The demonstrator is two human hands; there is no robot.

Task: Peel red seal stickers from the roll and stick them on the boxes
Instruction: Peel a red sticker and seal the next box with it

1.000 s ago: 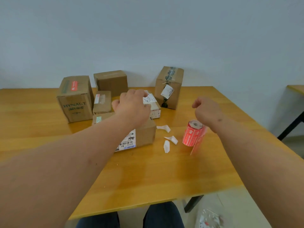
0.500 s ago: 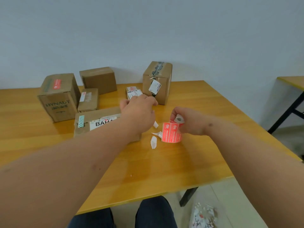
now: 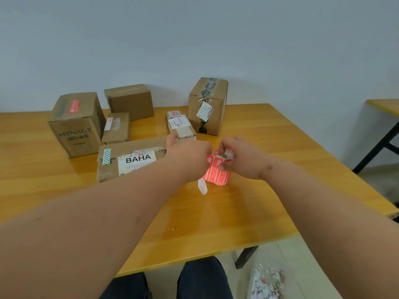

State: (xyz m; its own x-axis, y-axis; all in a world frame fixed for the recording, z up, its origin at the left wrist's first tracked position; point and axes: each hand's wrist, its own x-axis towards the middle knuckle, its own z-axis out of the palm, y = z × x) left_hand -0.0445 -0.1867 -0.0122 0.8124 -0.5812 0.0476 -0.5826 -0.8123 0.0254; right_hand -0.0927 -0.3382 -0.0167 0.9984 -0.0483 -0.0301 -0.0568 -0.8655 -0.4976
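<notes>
A roll of red seal stickers (image 3: 218, 174) stands upright on the wooden table (image 3: 216, 212). My right hand (image 3: 241, 158) grips the top of the roll. My left hand (image 3: 187, 157) is against the roll's left side with its fingers curled at the top edge; the fingertips are hidden. Several cardboard boxes stand behind: a flat one labelled BAHA (image 3: 129, 158), a HYNAUT box (image 3: 75, 124) with a red sticker on its top, a small flat box (image 3: 116, 128), a plain box (image 3: 129, 101), a narrow labelled box (image 3: 180, 125) and a tall tagged box (image 3: 208, 104).
A white scrap of backing paper (image 3: 202, 186) lies on the table in front of the roll. A clear bag of paper scraps (image 3: 266, 283) sits on the floor at the lower right. Another table's corner (image 3: 384, 106) shows at the right edge.
My left hand left the boxes and came right to the roll. My right hand took hold of the roll's top. The view shifted, bringing the BAHA box top into sight.
</notes>
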